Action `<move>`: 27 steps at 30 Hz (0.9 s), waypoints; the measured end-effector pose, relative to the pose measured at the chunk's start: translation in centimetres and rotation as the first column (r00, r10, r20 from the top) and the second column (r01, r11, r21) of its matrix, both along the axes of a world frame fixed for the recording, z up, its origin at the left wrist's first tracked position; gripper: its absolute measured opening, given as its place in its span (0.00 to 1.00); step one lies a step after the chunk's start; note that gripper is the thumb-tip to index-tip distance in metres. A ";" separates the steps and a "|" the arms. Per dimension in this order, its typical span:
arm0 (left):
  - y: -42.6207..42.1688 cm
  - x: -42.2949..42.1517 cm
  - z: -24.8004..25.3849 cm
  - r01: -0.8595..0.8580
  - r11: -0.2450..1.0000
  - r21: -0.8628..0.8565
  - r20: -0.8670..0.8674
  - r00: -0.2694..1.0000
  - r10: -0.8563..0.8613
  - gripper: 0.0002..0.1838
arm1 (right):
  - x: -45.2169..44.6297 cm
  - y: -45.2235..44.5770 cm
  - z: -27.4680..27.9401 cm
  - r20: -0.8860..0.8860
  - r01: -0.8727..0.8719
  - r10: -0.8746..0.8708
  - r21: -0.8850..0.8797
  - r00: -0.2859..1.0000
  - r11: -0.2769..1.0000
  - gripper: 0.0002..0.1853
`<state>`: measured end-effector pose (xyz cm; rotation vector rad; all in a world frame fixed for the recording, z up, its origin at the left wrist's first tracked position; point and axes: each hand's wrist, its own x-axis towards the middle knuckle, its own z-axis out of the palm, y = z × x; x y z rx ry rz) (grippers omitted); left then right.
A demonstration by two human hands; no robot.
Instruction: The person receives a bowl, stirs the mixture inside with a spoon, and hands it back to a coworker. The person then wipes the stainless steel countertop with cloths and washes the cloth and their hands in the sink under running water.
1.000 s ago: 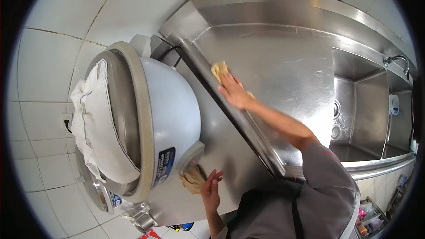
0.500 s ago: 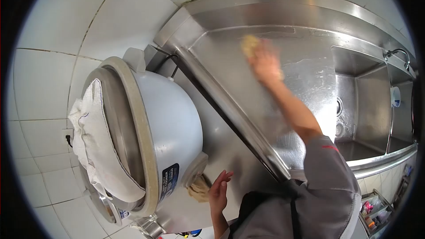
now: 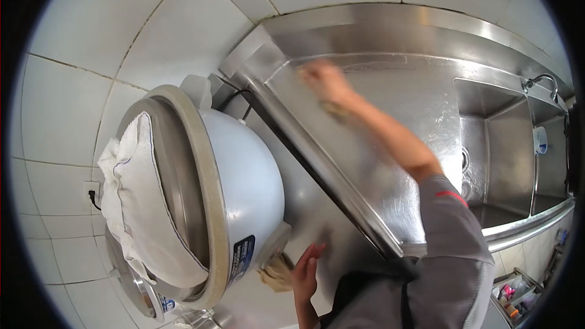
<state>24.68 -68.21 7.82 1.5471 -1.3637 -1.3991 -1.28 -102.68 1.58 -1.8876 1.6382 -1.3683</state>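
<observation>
My right hand (image 3: 332,86), blurred by motion, presses a yellowish cloth (image 3: 334,108) onto the steel drainboard (image 3: 378,122) near its back left corner. Parts of the cloth show beside the palm and at the fingertips. Over the lower steel counter, my left hand (image 3: 306,271) is raised with its fingers apart and nothing in it. Just left of it lies a crumpled tan cloth (image 3: 278,273), against the base of a large pale blue rice cooker (image 3: 247,176). A white towel (image 3: 146,207) is draped over the cooker's steel lid.
At the right are sink basins (image 3: 509,152), a faucet (image 3: 541,82) and a white cup (image 3: 540,140). A raised steel rim (image 3: 317,161) separates drainboard and counter. A second cooker (image 3: 137,286) stands at the lower left. Below the sink is a bin of small items (image 3: 515,295).
My right hand went with the cloth from the drainboard's left rim up toward the back, then left to the back corner. My left hand has shifted only slightly in view.
</observation>
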 end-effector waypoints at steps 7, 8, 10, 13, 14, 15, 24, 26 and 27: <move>1.4 0.0 -0.4 -0.168 0.986 -0.004 -0.027 0.985 0.168 0.19 | 10.7 -8.9 -5.8 -0.406 -0.018 0.096 0.191 0.909 0.981 0.11; 1.1 -0.9 -0.4 -0.195 0.980 0.031 -0.057 0.979 0.196 0.18 | 10.1 -8.7 -5.5 -0.479 -0.011 0.110 0.205 0.871 0.979 0.10; 0.3 -1.8 -0.1 -0.124 0.992 0.013 -0.040 0.991 0.124 0.18 | 8.4 -9.1 -4.5 -0.546 0.092 0.052 0.233 0.836 0.968 0.10; 0.2 -1.7 0.7 -0.080 0.997 -0.016 -0.037 0.996 0.080 0.17 | 3.0 -7.0 -5.6 -0.574 0.324 -0.122 0.265 0.810 0.908 0.09; 0.0 -1.8 0.6 -0.068 0.997 -0.026 -0.056 0.996 0.067 0.17 | -0.4 -5.7 -5.7 -0.615 0.390 -0.184 0.217 0.766 0.895 0.09; 0.2 -1.5 0.5 -0.068 0.998 -0.019 -0.054 0.996 0.067 0.17 | -3.9 -3.9 -5.2 -0.637 0.472 -0.256 0.193 0.727 0.860 0.09; 1.0 0.3 -1.2 -0.076 0.996 -0.051 -0.109 0.992 0.070 0.18 | -31.7 15.7 -4.1 -0.652 0.851 -0.570 0.244 0.500 0.466 0.10; 1.3 0.1 -1.3 -0.072 0.996 -0.054 -0.120 0.991 0.065 0.18 | -28.9 14.3 -2.4 -0.525 0.794 -0.626 0.182 0.577 0.580 0.08; 1.3 -0.3 -1.1 -0.069 0.997 -0.045 -0.121 0.991 0.063 0.18 | -26.0 13.4 -0.4 -0.444 0.703 -0.578 0.195 0.685 0.684 0.11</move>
